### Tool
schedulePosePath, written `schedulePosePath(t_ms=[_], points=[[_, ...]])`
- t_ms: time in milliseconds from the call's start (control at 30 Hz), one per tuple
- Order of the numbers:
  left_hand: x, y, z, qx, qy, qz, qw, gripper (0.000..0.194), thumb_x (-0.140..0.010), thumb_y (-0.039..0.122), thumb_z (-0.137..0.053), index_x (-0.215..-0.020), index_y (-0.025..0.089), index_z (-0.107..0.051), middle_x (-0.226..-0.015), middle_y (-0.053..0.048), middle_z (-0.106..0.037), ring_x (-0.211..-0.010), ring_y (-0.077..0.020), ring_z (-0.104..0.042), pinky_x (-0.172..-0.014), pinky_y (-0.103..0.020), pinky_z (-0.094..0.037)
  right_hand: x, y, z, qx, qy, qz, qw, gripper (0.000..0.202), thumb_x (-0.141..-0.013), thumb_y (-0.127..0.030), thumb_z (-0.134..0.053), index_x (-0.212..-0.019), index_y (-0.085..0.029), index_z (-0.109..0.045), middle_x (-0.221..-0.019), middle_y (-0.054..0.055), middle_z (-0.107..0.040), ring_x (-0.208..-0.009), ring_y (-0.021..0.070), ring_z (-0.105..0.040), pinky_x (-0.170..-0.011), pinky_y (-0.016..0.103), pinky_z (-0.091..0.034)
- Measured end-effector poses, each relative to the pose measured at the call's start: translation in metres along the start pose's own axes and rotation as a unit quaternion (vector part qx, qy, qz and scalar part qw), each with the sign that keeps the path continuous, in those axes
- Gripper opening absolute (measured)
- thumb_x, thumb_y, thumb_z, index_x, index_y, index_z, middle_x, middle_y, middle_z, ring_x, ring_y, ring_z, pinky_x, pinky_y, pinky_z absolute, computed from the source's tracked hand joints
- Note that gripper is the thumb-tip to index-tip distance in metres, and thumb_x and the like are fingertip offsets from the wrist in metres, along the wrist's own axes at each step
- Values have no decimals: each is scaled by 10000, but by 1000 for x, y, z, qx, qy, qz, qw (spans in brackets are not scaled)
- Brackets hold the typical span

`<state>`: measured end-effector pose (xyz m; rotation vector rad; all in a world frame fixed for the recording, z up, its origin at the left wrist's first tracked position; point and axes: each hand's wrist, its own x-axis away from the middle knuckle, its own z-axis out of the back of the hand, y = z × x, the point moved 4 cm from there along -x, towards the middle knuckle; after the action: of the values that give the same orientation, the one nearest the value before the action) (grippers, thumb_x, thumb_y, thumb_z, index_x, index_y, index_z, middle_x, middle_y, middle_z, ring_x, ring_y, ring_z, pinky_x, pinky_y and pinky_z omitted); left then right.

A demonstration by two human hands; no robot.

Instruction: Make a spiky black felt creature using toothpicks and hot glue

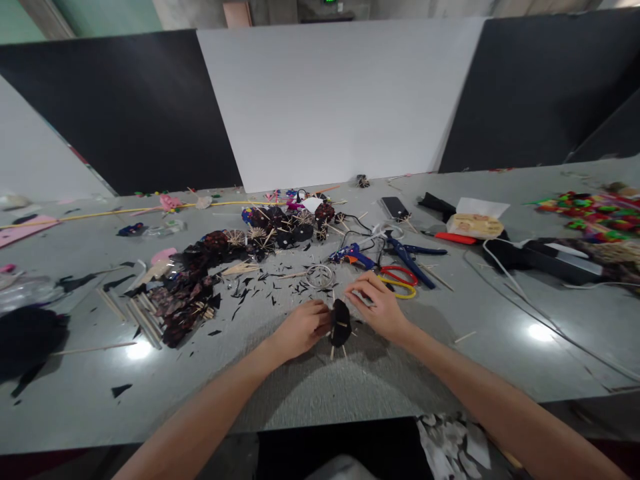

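Black piece (341,327) is held by curled left hand (306,328), right hand (379,308) half-open.

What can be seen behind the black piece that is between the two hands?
Beyond the black piece, a round ring and black scraps lie on the grey table. Its far side and whatever is directly behind it are hidden from view.

No legible text in workshop scene: green lit sign (329,1) above white panel (345,100), cropped by top edge; yellow pack (474,225) on table (300,407) carries print (too blurred to read).
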<state>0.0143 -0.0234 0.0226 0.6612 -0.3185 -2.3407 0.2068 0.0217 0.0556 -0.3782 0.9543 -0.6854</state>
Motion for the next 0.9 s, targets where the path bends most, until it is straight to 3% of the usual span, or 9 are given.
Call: schedulePosePath(t_ms=[133,367,500,900], points=[[-2,2,1,22,36,-10,999,247,-1043,212,-530,-872,177,-705,-834,-51,-683,-863,-195,-622,-817,-319,-502,-7,9,12,11,55,-50,997,153,-1010,-362,-611,-959,-239,-687,-908,41,-578,-794,193,-570,-769,344,-503],[-2,3,1,19,50,-26,998,281,-1059,256,-513,-879,164,-709,-833,-48,-695,-846,-185,-623,-801,-310,-493,-9,13,12,4,52,-60,997,151,-1001,-355,-620,-943,-230,-682,-895,28,-568,-772,184,-559,-770,341,-478],[-2,4,2,8,49,-37,998,300,-1063,268,-506,-876,158,-713,-813,-47,-683,-839,-187,-617,-793,-314,-491,-12,23,20,16,84,-82,993,160,-990,-362,-634,-926,-230,-698,-901,27,-593,-770,181,-559,-751,336,-460],[-1,3,0,3,48,-50,998,332,-1078,263,-467,-890,151,-717,-817,-52,-668,-835,-183,-611,-774,-315,-506,-20,90,67,18,225,-186,956,293,-901,-482,-701,-914,-192,-743,-846,23,-642,-716,157,-547,-665,295,-432]])
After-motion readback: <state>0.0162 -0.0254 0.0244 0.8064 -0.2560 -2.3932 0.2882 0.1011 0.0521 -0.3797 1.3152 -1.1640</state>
